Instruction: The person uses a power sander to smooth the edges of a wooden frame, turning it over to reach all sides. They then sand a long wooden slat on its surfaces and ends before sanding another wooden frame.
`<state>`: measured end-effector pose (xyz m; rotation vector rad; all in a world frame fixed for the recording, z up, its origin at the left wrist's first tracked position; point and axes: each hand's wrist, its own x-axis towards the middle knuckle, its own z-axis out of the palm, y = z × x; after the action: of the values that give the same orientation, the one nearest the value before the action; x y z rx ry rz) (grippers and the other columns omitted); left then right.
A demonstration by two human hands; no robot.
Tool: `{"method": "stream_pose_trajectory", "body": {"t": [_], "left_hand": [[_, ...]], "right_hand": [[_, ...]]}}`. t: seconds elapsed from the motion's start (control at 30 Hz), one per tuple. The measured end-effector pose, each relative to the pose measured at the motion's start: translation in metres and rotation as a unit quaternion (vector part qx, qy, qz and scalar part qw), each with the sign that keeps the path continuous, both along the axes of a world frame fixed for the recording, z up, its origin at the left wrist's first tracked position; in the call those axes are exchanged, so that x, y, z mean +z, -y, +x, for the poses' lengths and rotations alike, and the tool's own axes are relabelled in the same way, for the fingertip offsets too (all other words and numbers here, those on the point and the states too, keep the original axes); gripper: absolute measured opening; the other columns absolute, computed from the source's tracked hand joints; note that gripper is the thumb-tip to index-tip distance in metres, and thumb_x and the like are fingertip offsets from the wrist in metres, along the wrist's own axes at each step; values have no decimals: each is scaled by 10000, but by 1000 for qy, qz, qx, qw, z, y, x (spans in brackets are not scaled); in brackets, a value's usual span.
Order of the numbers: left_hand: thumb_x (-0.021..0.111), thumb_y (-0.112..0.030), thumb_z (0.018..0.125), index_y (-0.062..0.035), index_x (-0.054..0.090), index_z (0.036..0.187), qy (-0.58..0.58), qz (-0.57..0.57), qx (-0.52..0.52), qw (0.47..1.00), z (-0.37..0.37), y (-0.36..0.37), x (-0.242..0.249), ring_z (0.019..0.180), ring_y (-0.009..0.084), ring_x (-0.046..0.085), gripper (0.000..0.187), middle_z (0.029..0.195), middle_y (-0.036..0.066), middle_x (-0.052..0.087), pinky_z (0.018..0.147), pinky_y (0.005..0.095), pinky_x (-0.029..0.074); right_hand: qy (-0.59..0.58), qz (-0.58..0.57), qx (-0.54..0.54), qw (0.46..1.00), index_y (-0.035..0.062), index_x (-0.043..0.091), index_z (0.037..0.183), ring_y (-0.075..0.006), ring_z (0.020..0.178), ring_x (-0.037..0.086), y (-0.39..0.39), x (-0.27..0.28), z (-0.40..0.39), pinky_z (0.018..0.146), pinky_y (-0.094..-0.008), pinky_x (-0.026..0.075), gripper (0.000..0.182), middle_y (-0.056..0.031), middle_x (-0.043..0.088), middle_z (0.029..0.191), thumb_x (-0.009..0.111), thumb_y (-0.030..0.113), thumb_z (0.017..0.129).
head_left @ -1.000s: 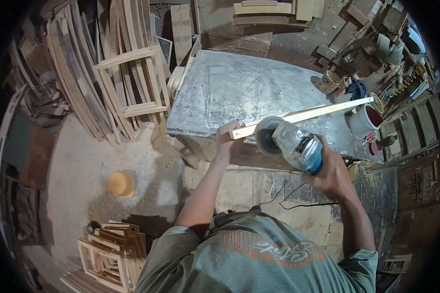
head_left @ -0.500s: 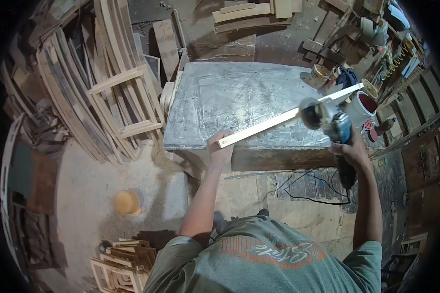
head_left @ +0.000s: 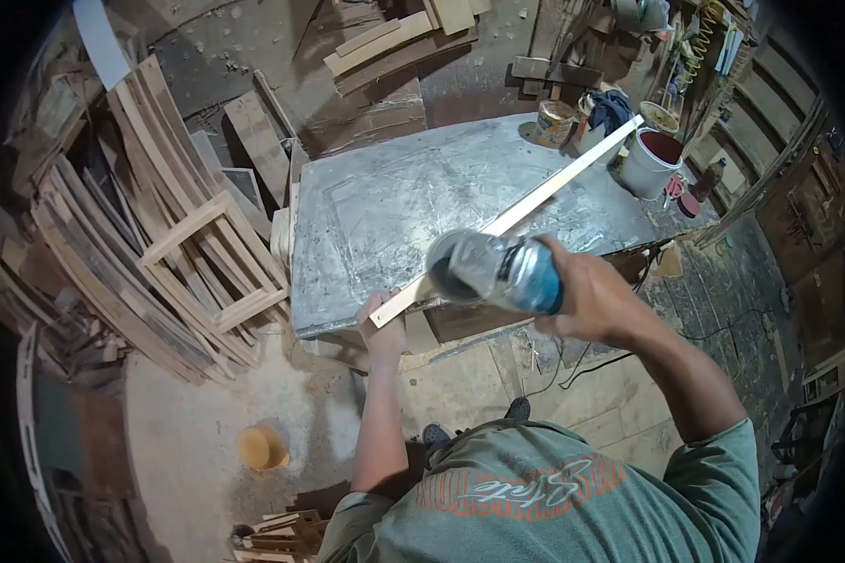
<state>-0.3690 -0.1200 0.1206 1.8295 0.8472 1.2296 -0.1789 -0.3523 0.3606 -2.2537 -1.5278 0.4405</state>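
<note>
Head view, and we're right at the bench: the left hand [head_left: 385, 335] is closed around the near end of a long pale wooden strip [head_left: 563, 178], just at the front edge of the grey-topped workbench [head_left: 376, 202]. That strip slants away across the bench, its far end up beside the white bucket [head_left: 643, 175] with the reddish inside. Over on the other side, the right hand [head_left: 591, 296] has a firm wrap on the blue rear of an angle grinder [head_left: 512, 267], body pointing leftward, its round disc [head_left: 448, 269] blurred and right across the nearer stretch of the strip; whether disc and wood actually touch, I cannot tell from this angle. Behind the bucket, a dark cloth [head_left: 610, 111] sits bunched near a stained tub [head_left: 555, 122] at the back of the bench. Out left, a wooden frame [head_left: 186, 229] leans against a stack of long boards [head_left: 99, 272], and down on the floor there's an orange container [head_left: 263, 448], well apart from the work. Below the grinder, a black cord [head_left: 591, 368] trails over the floor, and a green shirt [head_left: 573, 516] fills the foreground.
</note>
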Motion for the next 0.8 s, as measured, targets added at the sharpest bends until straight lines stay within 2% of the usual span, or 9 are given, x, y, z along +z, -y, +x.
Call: {"method": "stream_pose_trajectory", "body": {"t": [0.07,0.1,0.17,0.27,0.53,0.73,0.8], "left_hand": [[676,10,814,-20,518,687,-43,-44,30,998,0,10,23,627,84,430,205,612,16,487,577,290,390],[686,-22,844,-24,508,675,-31,-43,33,998,1,11,27,615,86,409,245,600,17,475,564,294,380],[706,-86,903,-32,486,652,-5,-43,38,998,5,12,32,591,90,366,339,576,18,450,539,303,359],[714,-91,901,-31,496,650,-13,6,49,999,6,5,26,595,83,362,337,576,2,450,539,298,363],[703,-68,901,-30,465,653,-42,2,63,997,6,5,27,596,82,356,346,577,3,432,537,299,368],[707,-44,889,-37,449,648,-21,5,38,999,1,2,19,606,78,344,353,585,-10,428,538,295,359],[707,-38,887,-43,449,644,-12,9,39,999,2,5,21,612,76,336,354,592,-19,422,539,293,351]], "right_hand": [[-19,34,-31,999,-67,400,1374,-411,950,665,5,-1,16,871,-426,501,913,-315,656,993,750,217,581],[-36,47,-36,998,-106,382,1399,-438,956,656,7,5,20,883,-424,506,959,-323,657,1005,761,241,589],[-37,35,-50,997,-114,380,1399,-427,957,659,8,5,35,885,-421,499,972,-311,661,1011,764,242,580],[-30,50,-63,996,-122,376,1403,-406,1001,658,14,-2,58,902,-403,489,1002,-302,662,1052,766,240,554],[-42,75,-88,992,-114,373,1415,-393,1110,623,21,-7,100,967,-380,459,1035,-303,630,1178,773,245,530],[-57,103,-103,988,-46,453,1356,-371,1061,629,24,-6,126,950,-365,466,918,-248,656,1117,773,219,537],[-64,110,-105,986,-22,474,1334,-332,1031,627,24,-7,135,948,-353,463,872,-219,658,1100,771,199,545]]}}
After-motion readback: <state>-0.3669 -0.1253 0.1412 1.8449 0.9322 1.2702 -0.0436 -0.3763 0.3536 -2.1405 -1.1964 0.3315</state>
